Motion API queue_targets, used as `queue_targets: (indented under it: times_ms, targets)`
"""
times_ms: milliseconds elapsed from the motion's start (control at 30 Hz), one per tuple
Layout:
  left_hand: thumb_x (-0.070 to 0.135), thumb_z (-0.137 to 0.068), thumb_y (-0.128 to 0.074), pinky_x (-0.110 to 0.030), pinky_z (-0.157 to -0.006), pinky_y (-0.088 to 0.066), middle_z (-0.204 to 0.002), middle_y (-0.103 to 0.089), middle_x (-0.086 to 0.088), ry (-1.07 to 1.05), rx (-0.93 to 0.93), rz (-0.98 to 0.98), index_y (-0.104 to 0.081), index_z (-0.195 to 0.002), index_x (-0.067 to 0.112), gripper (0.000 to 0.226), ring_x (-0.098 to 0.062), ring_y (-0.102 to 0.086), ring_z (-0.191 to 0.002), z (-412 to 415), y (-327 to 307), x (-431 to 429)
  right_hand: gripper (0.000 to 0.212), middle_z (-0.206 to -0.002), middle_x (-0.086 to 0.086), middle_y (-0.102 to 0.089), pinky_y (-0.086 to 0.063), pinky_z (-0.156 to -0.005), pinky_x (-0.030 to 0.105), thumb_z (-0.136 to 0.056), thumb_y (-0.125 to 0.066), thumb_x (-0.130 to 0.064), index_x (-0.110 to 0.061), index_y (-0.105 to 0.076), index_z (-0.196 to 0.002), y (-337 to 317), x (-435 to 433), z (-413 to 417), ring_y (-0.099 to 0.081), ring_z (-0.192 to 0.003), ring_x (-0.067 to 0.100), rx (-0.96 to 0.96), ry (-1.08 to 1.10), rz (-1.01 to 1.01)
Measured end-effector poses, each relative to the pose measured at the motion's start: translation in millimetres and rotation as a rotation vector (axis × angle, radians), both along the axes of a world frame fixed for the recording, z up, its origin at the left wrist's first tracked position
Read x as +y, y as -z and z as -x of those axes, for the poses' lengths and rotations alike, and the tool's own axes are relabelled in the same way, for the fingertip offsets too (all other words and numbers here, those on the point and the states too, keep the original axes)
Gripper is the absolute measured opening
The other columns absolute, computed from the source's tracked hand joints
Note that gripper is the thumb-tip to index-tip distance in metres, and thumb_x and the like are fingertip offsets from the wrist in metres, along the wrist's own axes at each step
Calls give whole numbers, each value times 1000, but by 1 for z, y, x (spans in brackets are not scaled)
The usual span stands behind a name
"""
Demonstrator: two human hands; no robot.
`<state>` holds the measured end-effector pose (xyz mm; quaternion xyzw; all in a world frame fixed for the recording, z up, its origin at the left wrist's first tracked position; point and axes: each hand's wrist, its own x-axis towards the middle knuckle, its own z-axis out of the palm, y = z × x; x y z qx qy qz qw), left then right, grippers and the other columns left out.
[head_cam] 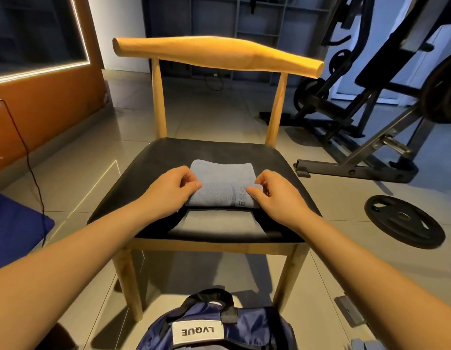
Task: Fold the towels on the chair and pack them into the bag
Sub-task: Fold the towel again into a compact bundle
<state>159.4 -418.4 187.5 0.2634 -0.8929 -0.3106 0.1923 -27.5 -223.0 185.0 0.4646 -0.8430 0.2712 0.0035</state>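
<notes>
Blue-grey towel lies folded in the middle of the chair's black seat, its near part raised into a fold. The left hand pinches that fold at its left end between thumb and curled fingers, and the right hand pinches the right end the same way. The wooden chair stands on grey floor tiles. A navy bag with a white "LVQUE" label sits on the floor just in front of the chair. A black weight plate lies on the floor to the right.
</notes>
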Motion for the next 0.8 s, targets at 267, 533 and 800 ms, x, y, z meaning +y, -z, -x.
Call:
queue_targets:
  times_ms: [267, 533, 800]
  targets:
    - [56, -88, -67, -28, -82, -48, -105, -66, 17, 198, 39, 435, -72, -115, 30, 39, -5, -54, -94, -12, 2, -3, 32, -101, -10, -61, -48, -86, 34, -97, -57, -52, -25, -67, -110, 3, 8, 1, -54, -92, 11, 303, -164, 0]
    - [42, -92, -71, -16, -81, -46, -100, -66, 22, 213, -116, 82, -72, -116, 32, 27, -4, -62, -95, -15, -14, -11, 24, -88, -3, -63, -44, -72, 33, -97, -64, -43, -20, -68, -100, -21, 10, 4, -53, -82, 14, 59, -262, -162]
    - [41, -94, -68, -34, -79, -52, -89, -70, 3, 62, -33, -33, -68, -91, 27, 15, -14, -64, -83, -12, -10, -11, 22, -85, -3, -60, -47, -68, 35, -98, -61, -44, -22, -56, -98, -18, 3, -3, -57, -76, 16, -62, -72, -80]
